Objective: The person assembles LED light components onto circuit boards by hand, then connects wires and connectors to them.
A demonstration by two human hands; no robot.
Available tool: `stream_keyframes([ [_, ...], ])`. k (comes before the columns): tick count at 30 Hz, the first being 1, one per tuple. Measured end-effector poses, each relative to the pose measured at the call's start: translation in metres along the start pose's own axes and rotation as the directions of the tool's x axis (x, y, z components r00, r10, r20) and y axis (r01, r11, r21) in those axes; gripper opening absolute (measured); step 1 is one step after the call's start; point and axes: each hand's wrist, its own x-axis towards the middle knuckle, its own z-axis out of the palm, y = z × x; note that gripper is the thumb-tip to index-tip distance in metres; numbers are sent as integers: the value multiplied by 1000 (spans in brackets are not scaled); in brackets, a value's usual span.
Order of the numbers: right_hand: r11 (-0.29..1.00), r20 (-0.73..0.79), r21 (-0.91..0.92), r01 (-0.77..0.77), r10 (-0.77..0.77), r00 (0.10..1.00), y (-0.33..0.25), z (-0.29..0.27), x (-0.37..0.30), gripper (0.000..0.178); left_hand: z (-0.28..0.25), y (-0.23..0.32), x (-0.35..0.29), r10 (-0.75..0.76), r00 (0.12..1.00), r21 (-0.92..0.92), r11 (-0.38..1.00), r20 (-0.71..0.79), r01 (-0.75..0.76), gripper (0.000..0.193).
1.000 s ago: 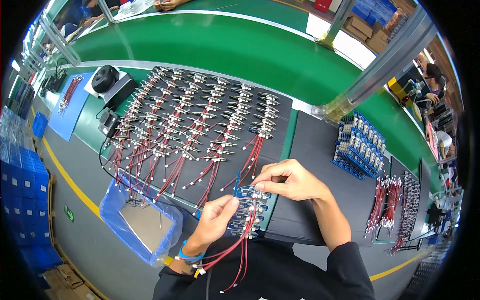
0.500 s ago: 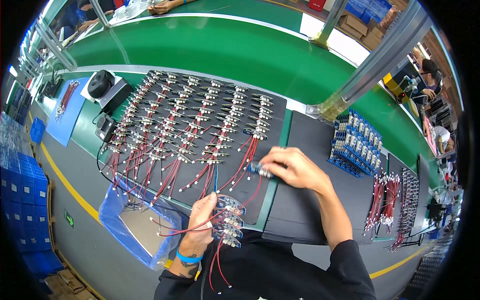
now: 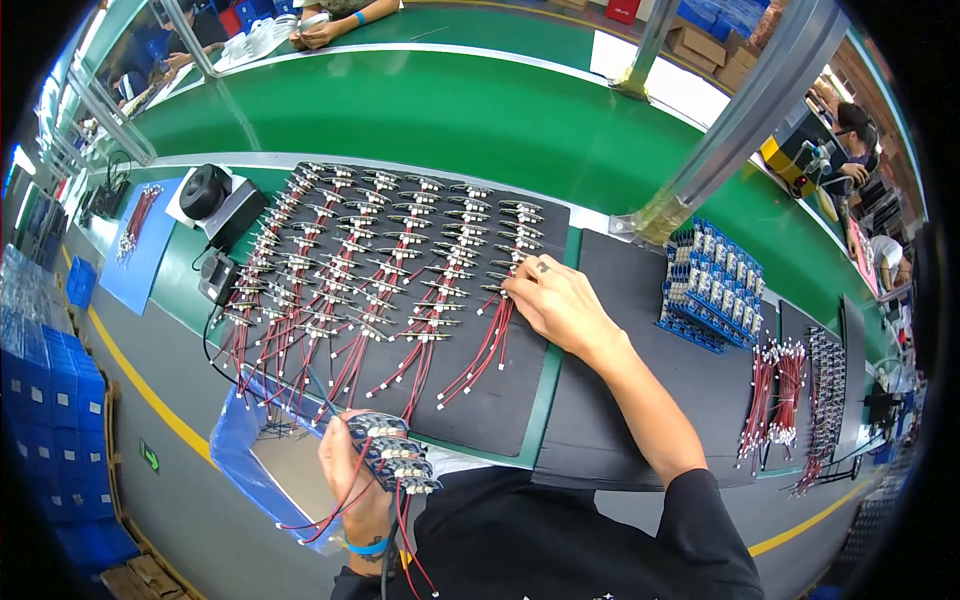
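Observation:
My left hand (image 3: 350,480) is closed at the near edge of the bench, gripping a panel of small circuit boards (image 3: 400,455) from which red and black wires hang. A thin bluish rod (image 3: 322,388) juts up beside its thumb, and a dark cord runs below; whether the hand holds these I cannot tell. My right hand (image 3: 562,303) reaches over the dark mat (image 3: 480,400), its fingers pinched on a small wired circuit board (image 3: 498,289) at the near end of the rightmost row. Several rows of wired circuit boards (image 3: 405,235) lie there, wires trailing toward me.
Stacked blue board panels (image 3: 712,285) stand on the right-hand dark mat, with wire bundles (image 3: 775,400) beyond. A metal post (image 3: 740,125) rises behind. At left are a black round device (image 3: 205,190) and a blue-lined bin (image 3: 300,470). Another person's hands (image 3: 320,32) rest across the bench.
My right hand has moved up and left with a small board to the rightmost row. My left hand has moved left and down with the board panel.

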Motion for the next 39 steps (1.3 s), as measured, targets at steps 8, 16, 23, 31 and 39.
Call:
stream_keyframes([
  [8, 710, 202, 655, -261, 168, 965, -60, -38, -11, 17, 16, -24, 2, -235, 897, 443, 895, 374, 50, 31],
  [16, 576, 416, 697, -426, 159, 895, -72, -48, -33, 15, 27, -40, -1, -361, 810, 280, 926, 462, 253, 28],
  [23, 597, 350, 722, -349, 120, 929, -76, -54, -38, 9, 7, -47, 3, -449, 681, 370, 888, 578, 272, 25],
  [31, 361, 483, 773, -522, 197, 853, -78, -48, -48, 5, -1, -36, 7, -473, 495, 337, 877, 729, 341, 34],
  [39, 624, 212, 668, -406, 362, 908, -51, -43, -41, 6, -1, -33, 5, -513, 648, 126, 828, 563, 546, 39],
])
